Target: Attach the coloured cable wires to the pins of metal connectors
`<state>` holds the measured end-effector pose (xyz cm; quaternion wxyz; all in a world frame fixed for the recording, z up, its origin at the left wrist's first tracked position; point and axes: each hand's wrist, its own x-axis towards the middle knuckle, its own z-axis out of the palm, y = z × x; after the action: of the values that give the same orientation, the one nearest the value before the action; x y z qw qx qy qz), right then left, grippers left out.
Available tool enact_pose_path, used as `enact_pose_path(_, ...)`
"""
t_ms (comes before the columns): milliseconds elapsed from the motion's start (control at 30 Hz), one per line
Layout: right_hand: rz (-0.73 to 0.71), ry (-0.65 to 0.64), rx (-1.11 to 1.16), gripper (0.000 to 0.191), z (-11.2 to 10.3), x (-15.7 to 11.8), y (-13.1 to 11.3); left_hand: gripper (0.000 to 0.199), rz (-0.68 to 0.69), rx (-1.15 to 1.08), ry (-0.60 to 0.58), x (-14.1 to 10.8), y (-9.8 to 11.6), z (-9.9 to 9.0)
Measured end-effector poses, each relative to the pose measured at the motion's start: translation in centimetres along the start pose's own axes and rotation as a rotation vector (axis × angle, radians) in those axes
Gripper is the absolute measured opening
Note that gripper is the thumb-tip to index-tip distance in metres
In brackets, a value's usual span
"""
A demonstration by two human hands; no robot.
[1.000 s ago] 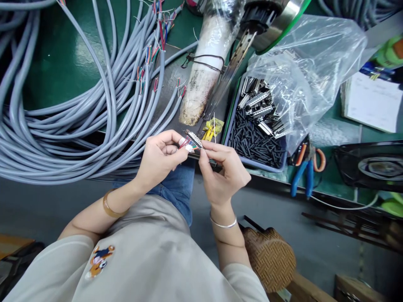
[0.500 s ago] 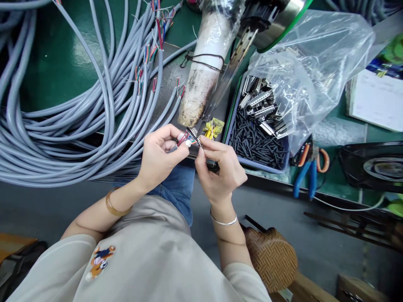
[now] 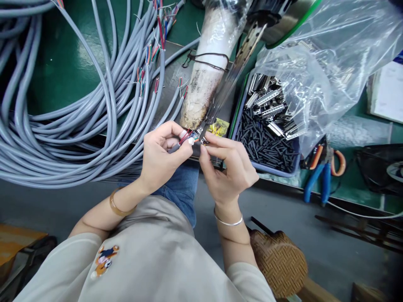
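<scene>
Between thumb and fingers, my left hand (image 3: 163, 153) pinches the end of a grey cable, whose thin coloured wires (image 3: 189, 135) fan out to the right. At those wire ends, a metal connector (image 3: 202, 136) is held by its edge in the fingertips of my right hand (image 3: 228, 163). Fingers cover part of the connector, so I cannot tell how many wires are attached. Just above sits the tip of a white, plastic-wrapped tube (image 3: 201, 88) with a scorched end, next to a slim metal holder (image 3: 236, 71). A yellow piece (image 3: 219, 127) lies beyond my right fingers.
Grey cables (image 3: 103, 105) with stripped ends cover the left of the green table. On the right, a blue bin (image 3: 294, 167) holds black sleeves (image 3: 261, 140) and metal connectors (image 3: 267, 102) under a clear bag (image 3: 343, 63). Blue-handled pliers (image 3: 325, 180) lie beside it. A stool (image 3: 280, 262) stands below.
My right hand has moved slightly right and its fingers have loosened and shifted on the connector. My left hand keeps its pinch. The whole view has shifted a little.
</scene>
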<state>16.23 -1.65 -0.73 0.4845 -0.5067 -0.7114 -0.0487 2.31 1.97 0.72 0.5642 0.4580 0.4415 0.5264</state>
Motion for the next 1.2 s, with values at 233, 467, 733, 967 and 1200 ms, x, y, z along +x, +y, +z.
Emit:
enact_pose_path(233, -0.109, -0.031, -0.118, 0.017, -0.02, -0.56, -0.03, 0.015, -0.057, 0.003, -0.025, -0.11, -0.63, -0.44)
enact_pose_path(467, 0.030, -0.023, -0.001, 0.017, -0.44, -0.93, -0.26, 0.011, -0.073, -0.050, -0.092, -0.60, -0.45, -0.77)
enact_pose_path(733, 0.019, -0.034, -0.023, 0.017, -0.50, -0.93, -0.76, 0.010, -0.056, -0.012, -0.048, -0.72, -0.38, -0.70)
enact_pose_path(967, -0.015, -0.036, -0.025, 0.017, 0.04, -0.65, -0.39, 0.012, 0.031, 0.061, 0.008, -0.61, -0.73, -0.39)
enact_pose_path(1200, -0.006, -0.006, -0.023, 0.016, 0.18, -0.07, -0.05, 0.014, 0.062, 0.097, 0.041, -0.36, -0.43, -0.03)
